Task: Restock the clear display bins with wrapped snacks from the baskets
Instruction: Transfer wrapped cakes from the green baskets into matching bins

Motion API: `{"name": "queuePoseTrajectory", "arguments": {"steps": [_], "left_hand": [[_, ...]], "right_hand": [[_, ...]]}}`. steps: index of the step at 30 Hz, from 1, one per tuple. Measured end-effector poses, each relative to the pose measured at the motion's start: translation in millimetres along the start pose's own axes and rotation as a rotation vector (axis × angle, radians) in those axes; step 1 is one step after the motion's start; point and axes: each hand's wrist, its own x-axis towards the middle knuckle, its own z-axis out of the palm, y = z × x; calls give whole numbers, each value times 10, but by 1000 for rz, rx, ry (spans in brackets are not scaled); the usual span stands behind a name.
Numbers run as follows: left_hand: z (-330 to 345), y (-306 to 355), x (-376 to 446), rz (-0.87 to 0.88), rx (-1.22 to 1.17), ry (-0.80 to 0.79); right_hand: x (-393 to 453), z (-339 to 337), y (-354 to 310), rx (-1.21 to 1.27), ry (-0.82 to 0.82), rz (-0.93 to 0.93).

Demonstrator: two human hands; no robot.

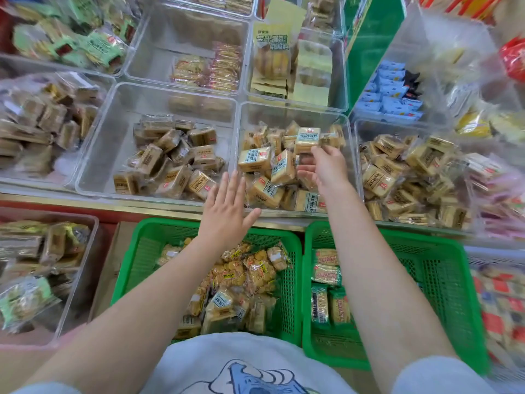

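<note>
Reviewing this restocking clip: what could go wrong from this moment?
1. The right hand pinches a blue-label snack only by its edge over the middle bin; it may slip and land askew.
2. The neighbouring bin holds similar brown-label packs, so mixing is possible.
3. The open left hand hovers by the bin's front wall and might nudge it.

A clear display bin (295,115) of blue-labelled wrapped snacks (255,159) sits open-topped, its rear half bare behind the heap. The right hand (324,166) occupies its middle, pinching one packet (306,139) above the pile; the left hand (227,211), fingers flat, hovers at its near-left corner. Left of this bin, a neighbouring bin (113,132) shows bare floor along its left and rear. Its right neighbour (412,177) is heaped nearly to the rim. In front, two green baskets (301,251) stand open-topped, both forearms crossing above them.
</note>
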Motion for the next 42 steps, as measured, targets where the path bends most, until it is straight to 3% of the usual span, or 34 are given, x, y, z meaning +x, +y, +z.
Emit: {"name": "queuePoseTrajectory", "arguments": {"steps": [6, 8, 14, 17, 19, 21, 23, 25, 28, 32, 35, 38, 42], "left_hand": [[5, -35, 11, 21, 1, -31], [11, -36, 6, 20, 3, -32], [-52, -162, -157, 107, -49, -19], [68, -288, -638, 167, -151, 46], [234, -369, -998, 103, -285, 52], [431, -492, -1272, -29, -371, -98], [589, -601, -1438, -131, -412, -385], [661, -661, -1524, -178, -457, -559], [615, -654, -1526, -369, -704, -498], [289, -449, -1360, -633, -1319, -439], [-11, -223, -1216, -508, -1523, -385], [-251, -97, -1011, -434, -1515, -260], [-547, -31, -740, -298, -1463, -225]], "right_hand": [[-477, -131, 232, 15, 89, -119], [-701, -136, 446, -8, 47, -123], [-1030, 192, 1568, -568, -345, 131], [-1136, 370, 2092, -890, -632, 126], [-1228, 474, 2389, -1034, -808, 107], [-1317, 543, 2624, -1259, -872, 60], [-1379, 555, 2736, -1389, -819, -9], [-1395, 521, 2669, -1317, -766, -42], [-1393, 401, 2362, -993, -659, -33], [-1483, 253, 1902, -874, -471, -297], [-1614, 186, 1636, -868, -417, -447], [-1658, 62, 1462, -787, -367, -516], [-1558, -135, 1249, -756, -298, -606]]}}
